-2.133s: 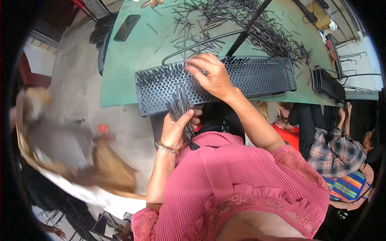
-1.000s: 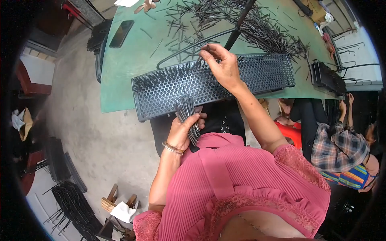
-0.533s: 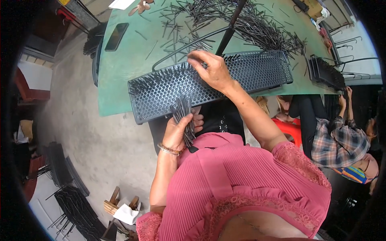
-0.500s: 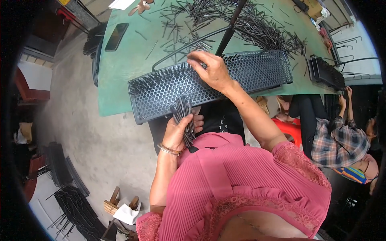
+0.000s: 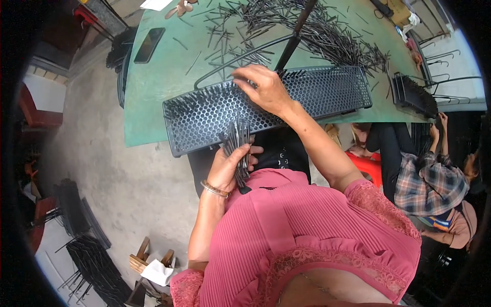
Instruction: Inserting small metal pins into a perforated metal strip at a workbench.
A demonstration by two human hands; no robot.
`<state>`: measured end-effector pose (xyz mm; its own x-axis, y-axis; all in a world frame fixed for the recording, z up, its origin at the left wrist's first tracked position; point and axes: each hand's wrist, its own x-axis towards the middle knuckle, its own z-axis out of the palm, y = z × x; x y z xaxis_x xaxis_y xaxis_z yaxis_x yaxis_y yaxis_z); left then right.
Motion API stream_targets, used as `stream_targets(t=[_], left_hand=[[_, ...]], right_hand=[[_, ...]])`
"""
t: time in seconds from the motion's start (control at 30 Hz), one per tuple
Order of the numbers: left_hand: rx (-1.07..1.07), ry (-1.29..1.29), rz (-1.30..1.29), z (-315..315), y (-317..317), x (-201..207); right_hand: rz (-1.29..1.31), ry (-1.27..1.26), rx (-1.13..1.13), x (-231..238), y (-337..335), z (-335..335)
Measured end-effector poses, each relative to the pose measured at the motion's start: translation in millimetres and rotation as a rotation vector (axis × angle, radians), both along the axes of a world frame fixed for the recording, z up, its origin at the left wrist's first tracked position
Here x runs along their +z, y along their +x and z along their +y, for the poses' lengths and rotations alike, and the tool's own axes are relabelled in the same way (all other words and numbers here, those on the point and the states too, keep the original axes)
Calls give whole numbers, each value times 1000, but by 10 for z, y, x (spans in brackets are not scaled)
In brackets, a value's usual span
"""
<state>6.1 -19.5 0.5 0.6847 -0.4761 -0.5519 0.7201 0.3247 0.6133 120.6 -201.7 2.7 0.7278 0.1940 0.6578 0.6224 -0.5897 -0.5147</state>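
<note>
A long black perforated metal tray (image 5: 335, 92) lies slanted along the near edge of the green table, partly overhanging it. Short black sticks (image 5: 192, 101) stand in its holes along the far left side, with more in the middle of the far rim. My left hand (image 5: 223, 166), low in front of the tray, is closed round a bundle of thin black sticks (image 5: 238, 134), whose tips overlap the near rim. Over the far rim hovers my right hand (image 5: 267, 91), fingers curled together beside the standing sticks. Whatever its fingertips hold is too small to make out.
Loose black sticks (image 5: 337, 41) are heaped across the green table (image 5: 153, 102). A phone (image 5: 149, 45) lies at the left. A thin black metal frame (image 5: 289, 51) rises behind the tray. At the right, another person (image 5: 432, 174) works beside a second black tray (image 5: 417, 97).
My right hand has shifted slightly left along the far rim. The bundle in my left hand has fanned out a little. The person at the right has moved an arm.
</note>
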Motion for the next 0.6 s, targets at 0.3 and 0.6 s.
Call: stream_targets(t=[0.3, 0.6], left_hand=[[44, -55, 55, -8, -13, -71], [55, -64, 49, -1, -42, -132]], right_hand=[[-68, -43, -10, -13, 9, -3], [-140, -112, -104, 11, -66, -2]])
